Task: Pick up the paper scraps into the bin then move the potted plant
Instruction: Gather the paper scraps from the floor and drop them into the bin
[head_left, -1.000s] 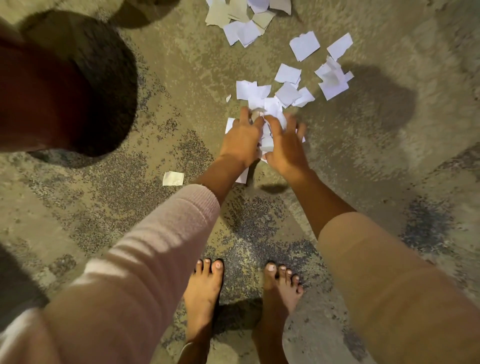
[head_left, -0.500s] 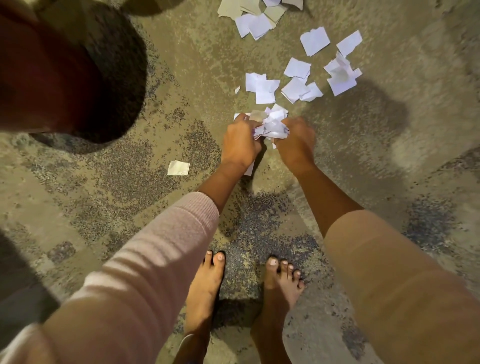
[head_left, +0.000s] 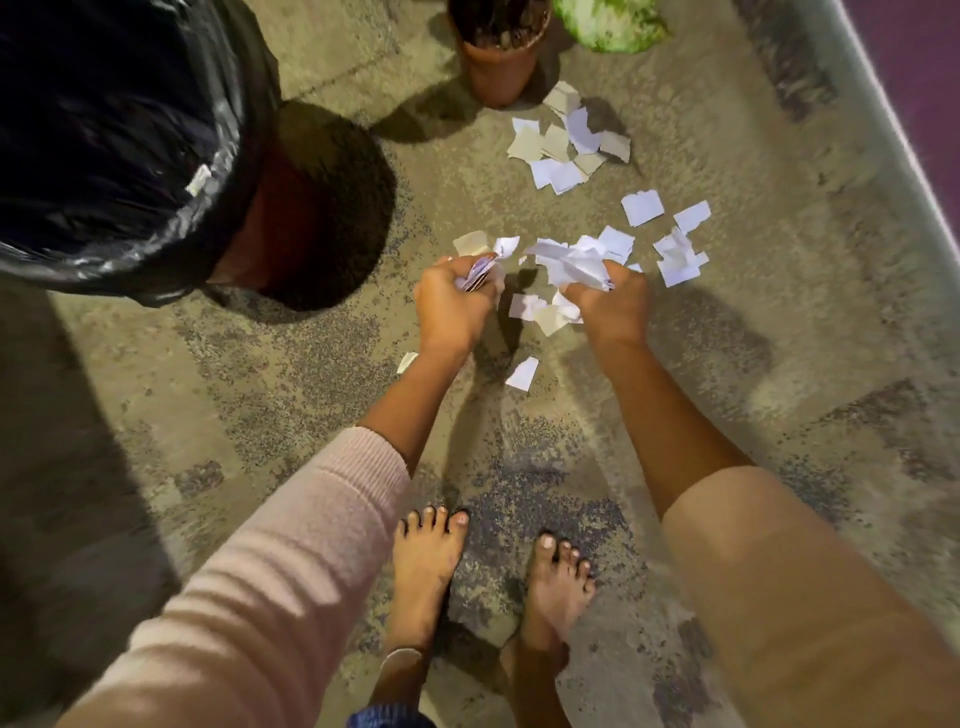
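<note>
My left hand (head_left: 451, 306) is closed around a small wad of paper scraps (head_left: 480, 273), held above the floor. To its right, my right hand (head_left: 610, 301) grips a bigger crumpled bunch of scraps (head_left: 569, 262). More white and beige scraps lie loose on the concrete: a pile near the pot (head_left: 563, 145), a scatter at the right (head_left: 675, 254), a few under my hands (head_left: 540, 312) and one piece nearer me (head_left: 522, 373). The bin (head_left: 119, 156), lined with a black bag, stands at the upper left. A terracotta plant pot (head_left: 498, 57) sits at the top centre.
A green leafy lump (head_left: 613, 23) lies right of the pot. A pale kerb (head_left: 898, 171) runs diagonally along the right. My bare feet (head_left: 426, 566) stand at the bottom centre on mottled concrete. One stray scrap (head_left: 407, 361) lies beside my left wrist.
Both hands have closed on scraps, lifted off the floor and moved apart. The view has tilted up, so the bin's opening and the pot now show.
</note>
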